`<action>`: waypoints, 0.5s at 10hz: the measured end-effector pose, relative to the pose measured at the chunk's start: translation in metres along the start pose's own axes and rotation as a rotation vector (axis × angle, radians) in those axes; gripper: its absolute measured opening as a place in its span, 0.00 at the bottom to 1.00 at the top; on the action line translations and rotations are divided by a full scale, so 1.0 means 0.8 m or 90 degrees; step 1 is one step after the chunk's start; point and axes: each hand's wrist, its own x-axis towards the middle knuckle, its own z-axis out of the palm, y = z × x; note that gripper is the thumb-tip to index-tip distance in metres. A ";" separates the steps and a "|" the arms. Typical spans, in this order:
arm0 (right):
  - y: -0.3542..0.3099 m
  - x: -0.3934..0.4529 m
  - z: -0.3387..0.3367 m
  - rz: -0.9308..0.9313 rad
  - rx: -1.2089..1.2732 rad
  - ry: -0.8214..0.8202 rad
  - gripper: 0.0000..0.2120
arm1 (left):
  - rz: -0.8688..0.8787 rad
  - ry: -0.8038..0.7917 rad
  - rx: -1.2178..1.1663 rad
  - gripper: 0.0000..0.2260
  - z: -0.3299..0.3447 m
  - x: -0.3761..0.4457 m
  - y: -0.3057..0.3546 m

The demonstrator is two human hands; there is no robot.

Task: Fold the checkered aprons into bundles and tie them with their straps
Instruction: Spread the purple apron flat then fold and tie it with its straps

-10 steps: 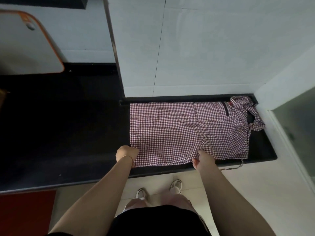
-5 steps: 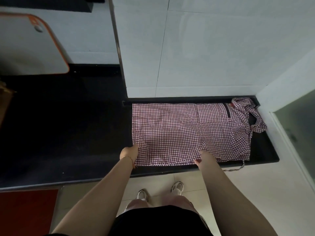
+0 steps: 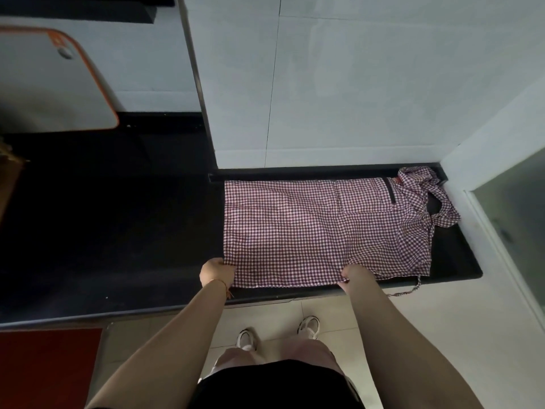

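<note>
Hands had slid slightly along the near hem of the red-and-white checkered cotton apron (image 3: 309, 231), which stayed flat on the black stone counter (image 3: 118, 231), so the fold looked only about to begin. Left hand (image 3: 216, 272) pinched the near left corner; right hand (image 3: 355, 274) gripped the hem farther right, both arms reaching forward. A thin strap (image 3: 408, 290) dangled off the edge.

head view: single, worn on the person's head | faces forward and steeply down | close over the black tabletop (image 3: 118, 231) (floor (image 3: 280, 317) below) | wide-angle, edges bowed
</note>
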 end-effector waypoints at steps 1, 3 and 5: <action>-0.019 -0.031 0.005 0.043 -0.052 0.150 0.25 | 0.009 0.038 0.064 0.19 0.002 -0.009 0.004; -0.031 -0.045 0.015 -0.302 -0.549 0.410 0.30 | 0.381 0.156 0.354 0.31 0.037 -0.030 0.028; -0.023 -0.030 0.033 -0.554 -0.854 -0.069 0.33 | 0.398 -0.116 0.648 0.32 0.098 -0.033 0.038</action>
